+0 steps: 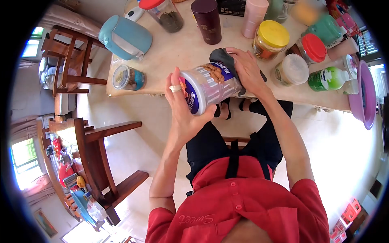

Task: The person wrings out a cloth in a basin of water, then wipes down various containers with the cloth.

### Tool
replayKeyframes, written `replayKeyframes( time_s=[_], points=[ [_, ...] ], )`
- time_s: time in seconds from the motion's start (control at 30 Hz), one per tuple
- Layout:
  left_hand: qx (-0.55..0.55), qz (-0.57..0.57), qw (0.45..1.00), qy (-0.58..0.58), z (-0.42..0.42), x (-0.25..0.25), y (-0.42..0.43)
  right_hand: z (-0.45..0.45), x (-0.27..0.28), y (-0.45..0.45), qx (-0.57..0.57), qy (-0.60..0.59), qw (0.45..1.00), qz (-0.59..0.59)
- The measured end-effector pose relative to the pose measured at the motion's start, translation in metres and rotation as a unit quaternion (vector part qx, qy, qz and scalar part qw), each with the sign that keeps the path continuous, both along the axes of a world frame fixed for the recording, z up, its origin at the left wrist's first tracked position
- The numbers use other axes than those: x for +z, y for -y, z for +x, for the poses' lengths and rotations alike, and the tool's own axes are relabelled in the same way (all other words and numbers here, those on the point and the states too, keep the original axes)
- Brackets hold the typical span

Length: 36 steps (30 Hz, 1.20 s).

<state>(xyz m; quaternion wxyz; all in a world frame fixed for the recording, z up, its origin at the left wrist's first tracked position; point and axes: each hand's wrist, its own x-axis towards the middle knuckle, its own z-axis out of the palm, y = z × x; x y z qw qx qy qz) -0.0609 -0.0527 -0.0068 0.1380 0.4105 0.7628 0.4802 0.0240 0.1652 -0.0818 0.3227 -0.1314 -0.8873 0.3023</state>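
A clear plastic snack jar [210, 90] with a blue label and a whitish lid lies tilted in the air at the table's near edge. My left hand [184, 115] is wrapped round its lid end, thumb below and fingers above, with a ring on one finger. At the jar's other end, my right hand [248, 73] presses a dark grey cloth [222, 57] against the side and base. Part of the cloth hangs below the right hand, and the fingertips there are partly hidden. Closest to the right hand on the table is a yellow-lidded jar [272, 38].
The table [170, 60] carries a blue kettle [125, 38], a small round tub [129, 77], a dark tumbler [207, 24] and a pink tumbler [255, 18]. Rightward stand a white-lidded jar [292, 69], a green bottle [327, 79] and a purple basin [364, 97]. Wooden chairs [95, 162] are left.
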Motion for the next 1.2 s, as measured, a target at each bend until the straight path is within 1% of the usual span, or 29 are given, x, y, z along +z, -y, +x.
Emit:
replayKeyframes(
  time_s=[0.03, 0.07, 0.13, 0.17, 0.23, 0.27, 0.33, 0.4, 0.43, 0.47, 0.53, 0.57, 0.6, 0.67, 0.7, 0.73, 0.8, 0.87, 0.93, 0.97, 1.0, 1.07, 1.1, 1.17, 1.2],
  points=[
    [0.000, 0.001, 1.000, 0.000, 0.000, 0.002, -0.002, 0.003, 0.000, 0.000, 0.000, 0.024, 0.999, -0.024],
    [0.004, -0.011, 1.000, -0.009, 0.001, 0.005, -0.004, 0.006, 0.001, 0.002, -0.001, 0.024, 0.999, -0.024],
    [0.004, -0.022, 1.000, -0.017, 0.006, 0.012, -0.007, 0.012, 0.007, 0.010, -0.001, -0.003, 0.991, -0.130],
    [0.001, -0.024, 0.999, -0.033, 0.009, 0.014, -0.008, 0.015, 0.005, 0.014, -0.003, -0.004, 0.992, -0.129],
    [-0.004, -0.025, 0.999, -0.048, 0.014, 0.019, -0.010, 0.019, 0.004, 0.025, -0.048, -0.066, 0.991, -0.109],
    [-0.001, -0.045, 0.997, -0.069, 0.017, 0.022, -0.011, 0.021, 0.004, 0.030, -0.050, -0.064, 0.991, -0.109],
    [-0.002, -0.063, 0.994, -0.089, 0.023, 0.029, -0.015, 0.021, 0.029, 0.044, 0.016, -0.120, 0.991, -0.051],
    [-0.010, -0.092, 0.988, -0.121, 0.029, 0.036, -0.018, 0.021, 0.061, 0.058, 0.091, -0.108, 0.986, -0.086],
    [-0.007, -0.079, 0.990, -0.121, 0.031, 0.032, -0.016, 0.021, 0.075, 0.065, 0.113, -0.124, 0.976, -0.140],
    [-0.007, -0.078, 0.990, -0.120, 0.030, 0.026, -0.013, 0.020, 0.078, 0.061, 0.113, -0.123, 0.976, -0.140],
    [0.004, -0.083, 0.987, -0.139, 0.028, 0.020, -0.009, 0.013, 0.078, 0.050, 0.187, -0.101, 0.968, -0.131],
    [0.002, -0.078, 0.991, -0.108, 0.027, 0.020, -0.007, 0.010, 0.076, 0.046, 0.174, -0.068, 0.975, -0.116],
    [0.004, -0.081, 0.991, -0.107, 0.026, 0.020, -0.005, 0.006, 0.071, 0.040, 0.177, -0.068, 0.975, -0.120],
    [0.004, -0.063, 0.991, -0.114, 0.022, 0.018, -0.003, -0.004, 0.053, 0.023, 0.158, -0.015, 0.985, -0.071],
    [0.009, -0.055, 0.990, -0.129, 0.019, 0.014, 0.000, -0.006, 0.049, 0.018, 0.145, 0.000, 0.984, -0.107],
    [0.010, -0.055, 0.990, -0.127, 0.016, 0.007, 0.002, -0.008, 0.042, 0.013, 0.145, 0.002, 0.984, -0.108],
    [0.018, 0.015, 1.000, -0.010, 0.009, -0.006, 0.004, -0.008, 0.025, 0.002, 0.093, 0.053, 0.981, -0.163],
    [0.025, 0.026, 0.999, 0.000, 0.006, -0.009, 0.003, -0.008, 0.010, -0.003, 0.076, 0.047, 0.982, -0.167],
    [0.048, 0.032, 0.998, 0.040, 0.005, -0.009, 0.003, -0.009, 0.000, -0.001, -0.002, -0.004, 0.976, -0.219],
    [0.057, 0.035, 0.996, 0.055, 0.005, -0.008, 0.004, -0.007, -0.005, 0.001, 0.000, -0.023, 0.964, -0.265],
    [0.067, 0.037, 0.995, 0.070, 0.004, -0.008, 0.004, -0.007, -0.008, 0.003, 0.002, -0.023, 0.964, -0.263],
    [0.078, 0.051, 0.991, 0.096, 0.003, -0.010, 0.003, -0.005, -0.013, 0.008, -0.030, -0.072, 0.981, -0.178],
    [0.083, 0.056, 0.989, 0.105, 0.003, -0.010, 0.003, -0.003, -0.010, 0.014, -0.028, -0.071, 0.981, -0.177],
    [0.094, 0.052, 0.989, 0.099, 0.003, -0.010, 0.001, 0.001, 0.002, 0.034, -0.097, -0.017, 0.992, -0.078],
    [0.098, 0.050, 0.989, 0.097, 0.004, -0.010, 0.001, 0.002, 0.007, 0.043, -0.096, -0.017, 0.992, -0.077]
  ],
)
